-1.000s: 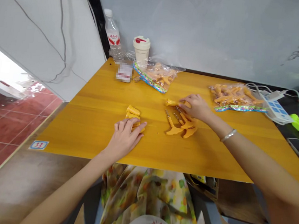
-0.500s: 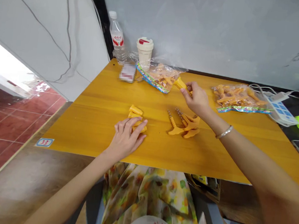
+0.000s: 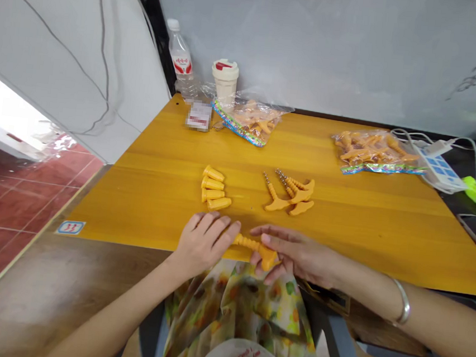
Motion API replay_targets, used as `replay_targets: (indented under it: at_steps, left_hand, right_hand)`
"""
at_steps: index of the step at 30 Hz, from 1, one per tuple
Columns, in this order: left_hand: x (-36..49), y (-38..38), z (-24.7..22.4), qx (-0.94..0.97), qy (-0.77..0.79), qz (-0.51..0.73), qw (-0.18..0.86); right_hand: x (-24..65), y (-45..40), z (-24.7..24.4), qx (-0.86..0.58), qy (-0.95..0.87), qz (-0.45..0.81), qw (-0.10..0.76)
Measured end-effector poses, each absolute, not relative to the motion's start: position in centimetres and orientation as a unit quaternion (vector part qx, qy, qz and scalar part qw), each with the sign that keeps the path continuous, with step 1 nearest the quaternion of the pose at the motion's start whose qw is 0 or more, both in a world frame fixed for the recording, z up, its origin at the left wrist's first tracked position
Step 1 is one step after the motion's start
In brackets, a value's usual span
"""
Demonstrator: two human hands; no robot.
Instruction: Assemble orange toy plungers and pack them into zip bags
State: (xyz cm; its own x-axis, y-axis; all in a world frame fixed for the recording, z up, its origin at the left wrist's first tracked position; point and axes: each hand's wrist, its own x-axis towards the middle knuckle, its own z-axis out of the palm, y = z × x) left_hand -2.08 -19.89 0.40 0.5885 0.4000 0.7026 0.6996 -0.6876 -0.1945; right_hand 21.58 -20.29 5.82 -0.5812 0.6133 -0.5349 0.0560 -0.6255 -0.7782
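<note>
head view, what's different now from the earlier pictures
The right hand has drawn the yellow T-handled piece back toward the person, to the near edge of the table. The left hand has let go of the four yellow sleeves and taken hold of the piece's other end. The loose T-handled pieces, left bag, right bag, bottle and cup stayed put.
</note>
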Motion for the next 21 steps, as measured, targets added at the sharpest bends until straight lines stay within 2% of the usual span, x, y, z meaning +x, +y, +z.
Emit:
replay_targets:
  at_steps: [3,5,7,9,12,14,17,19,21]
  left_hand:
    - [-1.8,-20.1,0.7,-0.871,-0.302,-0.318,0.223]
    - [-1.5,-20.3,0.9,-0.871,-0.296,-0.323,0.222]
    - [-1.3,-20.7,1.2,-0.873,-0.286,-0.325,0.226]
    - [-1.3,-21.4,1.6,-0.885,-0.274,-0.304,0.221]
    - [-1.1,-22.7,2.4,-0.929,-0.269,-0.211,0.137]
    - [-1.3,-23.3,3.2,-0.952,-0.277,-0.132,-0.003]
    - [-2.5,-23.2,4.2,-0.912,-0.253,-0.025,-0.322]
    - [-4.3,-22.5,4.4,-0.809,-0.193,0.056,-0.552]
    - [-6.4,-22.0,4.1,-0.675,-0.169,0.111,-0.709]
  right_hand:
    - [20.7,-22.9,6.3,-0.400,-0.257,0.849,0.231]
    - [20.3,-24.1,6.7,-0.409,-0.225,0.845,0.260]
    - [20.5,-24.7,6.9,-0.419,-0.243,0.837,0.254]
    - [21.2,-24.8,6.6,-0.420,-0.353,0.804,0.230]
    - [22.4,-25.0,6.0,-0.386,-0.671,0.609,0.172]
    - [22.6,-25.5,6.1,-0.329,-0.812,0.461,0.142]
    - [22.7,-26.7,7.7,-0.222,-0.911,0.309,0.158]
    - [23.6,-27.3,9.5,-0.177,-0.943,0.220,0.177]
    - [25.4,-27.3,11.0,-0.198,-0.945,0.184,0.183]
